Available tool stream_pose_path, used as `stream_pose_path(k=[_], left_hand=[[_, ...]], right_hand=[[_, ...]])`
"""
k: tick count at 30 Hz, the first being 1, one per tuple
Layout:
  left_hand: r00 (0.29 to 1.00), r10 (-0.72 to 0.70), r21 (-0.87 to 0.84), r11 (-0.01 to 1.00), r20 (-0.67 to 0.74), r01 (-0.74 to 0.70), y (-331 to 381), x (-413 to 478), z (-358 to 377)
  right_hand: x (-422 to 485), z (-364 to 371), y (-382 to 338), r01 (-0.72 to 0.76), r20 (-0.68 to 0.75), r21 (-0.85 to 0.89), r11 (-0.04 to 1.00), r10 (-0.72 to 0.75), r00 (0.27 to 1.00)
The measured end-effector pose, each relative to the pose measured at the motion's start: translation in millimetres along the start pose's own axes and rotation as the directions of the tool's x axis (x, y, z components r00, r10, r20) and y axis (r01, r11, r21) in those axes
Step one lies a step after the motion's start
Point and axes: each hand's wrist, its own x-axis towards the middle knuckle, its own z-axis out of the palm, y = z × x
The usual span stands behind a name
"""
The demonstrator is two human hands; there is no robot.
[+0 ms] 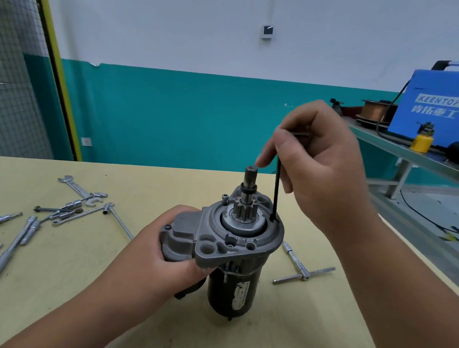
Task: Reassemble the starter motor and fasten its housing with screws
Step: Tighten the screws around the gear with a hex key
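The starter motor (231,289) stands on the worktop (75,299), left hand (159,253) fingers wrapped round it; right hand (322,164) fingers pinch a hex key (276,190) poked into the housing (217,248); if the key tilts, it may slip out.

The starter (233,245) stood upright mid-frame, pinion (243,209) up; a black hex key (276,194) stood vertical, tip at its right edge.

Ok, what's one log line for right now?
step: fastening | left hand: grips starter motor, upright on table | right hand: holds hex key, tip in housing hole | wrenches: lying on table
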Motion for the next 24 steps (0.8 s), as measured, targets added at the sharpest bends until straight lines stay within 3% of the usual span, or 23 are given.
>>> stream_pose_path(k=[4,10,16,24], left_hand=[[1.000,0.003,0.005,1.000,-0.001,-0.003,-1,0,0],[1.000,0.001,0.004,1.000,-0.002,-0.001,-2,0,-1],[1.000,0.006,-0.010,1.000,0.009,-0.006,0,1,-1],[1.000,0.006,0.015,1.000,-0.004,-0.006,1,0,0]], right_hand=[[5,-5,1,-0.297,0.221,0.278,0.913,0.240,0.945],[9,-17,1,-0.529,0.455,0.464,0.710,0.322,0.831],[8,-20,-3,-0.555,0.495,0.482,0.678,0.312,0.811],[9,-8,-12,-0.363,0.231,0.297,0.883,0.302,0.925]])
